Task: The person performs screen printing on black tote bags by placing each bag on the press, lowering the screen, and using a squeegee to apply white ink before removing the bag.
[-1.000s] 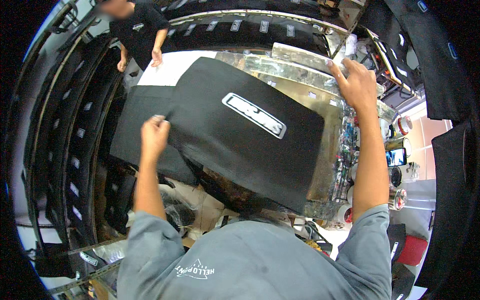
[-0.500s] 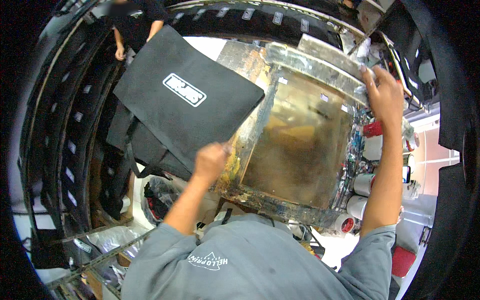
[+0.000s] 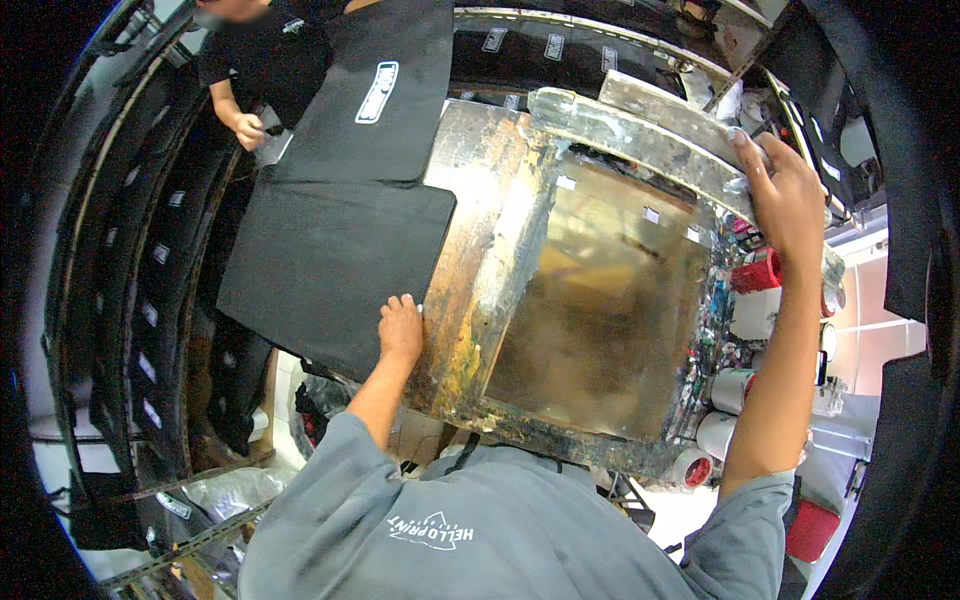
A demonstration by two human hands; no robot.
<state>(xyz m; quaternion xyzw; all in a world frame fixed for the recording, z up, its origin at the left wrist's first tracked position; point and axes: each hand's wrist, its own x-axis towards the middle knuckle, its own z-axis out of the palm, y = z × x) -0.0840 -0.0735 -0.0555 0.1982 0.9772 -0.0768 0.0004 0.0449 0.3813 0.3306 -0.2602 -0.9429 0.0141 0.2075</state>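
Currently, left hand (image 3: pixel 402 330): palm down, fingers stretched out, at the near right edge of the lower black sheet (image 3: pixel 330 250); I read this grip as open, with nothing clasped.
Right hand (image 3: pixel 785 190): out at the far right, its grip closed on the end of a grey bar (image 3: pixel 670 108), thumb on the near side.
Lower sheet: smooth, matte and flat, with a rounded far right corner; I have it on the left part of the desk (image 3: pixel 470 235), beside the frame (image 3: pixel 640 145).
Upper black sheet (image 3: pixel 400 135): equally dull, just beyond the lower one, bearing an oblong patch (image 3: pixel 377 92) with a white border.
Grey bar: long, slab-like, blotched and scuffed, running alongside the frame's far rail.
Frame: rough rails caked with residue around a rectangular panel (image 3: pixel 600 310), glossy, brownish gold and cloudy.
Desk surface: streaked rust, yellow and whitish.
Right side: round tubs (image 3: pixel 733 390) in white and red, near the frame.
Left side: tiers of black sheets (image 3: pixel 160 260) with small pale marks.
Co-worker's hand (image 3: pixel 248 131): bent, left of the upper sheet; I cannot tell what it holds.
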